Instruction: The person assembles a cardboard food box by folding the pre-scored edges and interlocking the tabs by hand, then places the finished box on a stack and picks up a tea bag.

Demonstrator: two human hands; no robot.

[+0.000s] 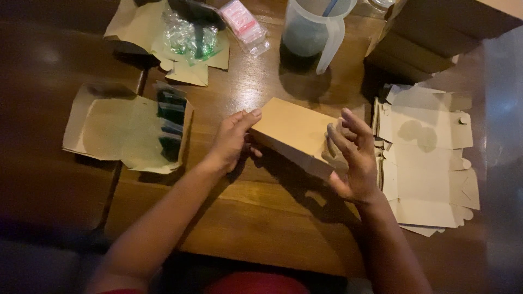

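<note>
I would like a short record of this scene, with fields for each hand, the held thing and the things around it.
left hand: grips the left end of the box
right hand: fingers on the right end of the box
box: brown cardboard, folded up, held over the wooden table
right of box: stack of flat box blanks
behind box: plastic jug
left of box: unfolded blank with dark packets

Box [294,133] between my hands: matt brown cardboard, smooth.
Table [256,218] under it: polished wood, glossy.
Flat blanks [430,163] right of the box: dull pale card.
Jug [313,30] beyond the box: cloudy plastic.
Bags [190,38] beyond the box, leftwards: shiny clear plastic film.
</note>
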